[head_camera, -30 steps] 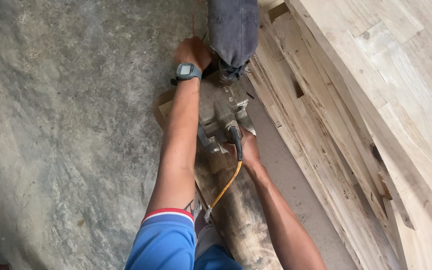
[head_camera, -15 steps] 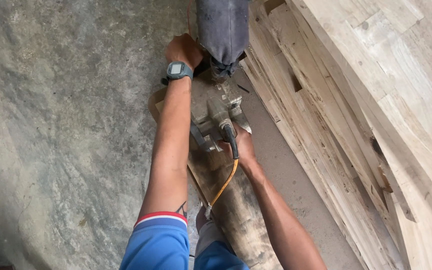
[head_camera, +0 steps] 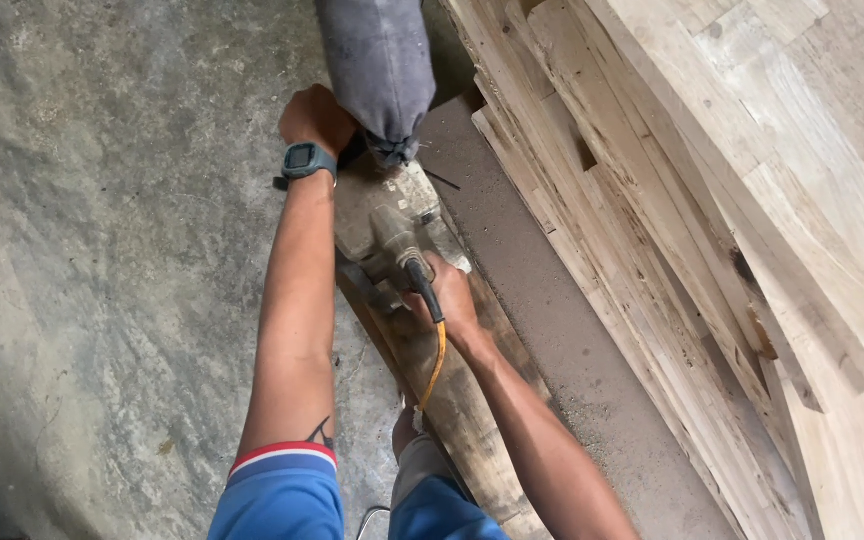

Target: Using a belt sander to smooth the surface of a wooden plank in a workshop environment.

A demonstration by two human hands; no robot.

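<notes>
From above, I see a grey, dust-caked power planer (head_camera: 387, 225) sitting on a long dark wooden plank (head_camera: 462, 405) that runs diagonally from the lower middle of the view up toward the top centre. The tool covers the plank's upper end; below it the plank's worn top lies bare down to my knees. A grey cloth dust bag (head_camera: 377, 65) hangs off the tool's far end and reaches past the top edge of the view.

To the left of the plank the concrete floor (head_camera: 102, 250) is open and mottled grey. To the right, a narrow strip of dusty floor separates the plank from a stack of pale boards (head_camera: 712, 200) leaning in layers across the whole right side, their long edges running parallel to the plank.

My right hand (head_camera: 447, 295) is wrapped around the rear handle, fingers closed on it, wrist low and forearm angled in from the lower right. An orange power cord (head_camera: 439, 365) leaves the handle through a black sleeve and drops along the plank. My left hand (head_camera: 317, 115) reaches straight ahead, arm fully extended, fingers curled closed on the front of the planer beside the bag's neck. A dark digital wristwatch (head_camera: 307, 160) sits on that wrist. A blue sleeve (head_camera: 277, 495) with red and white trim covers the upper arm.
</notes>
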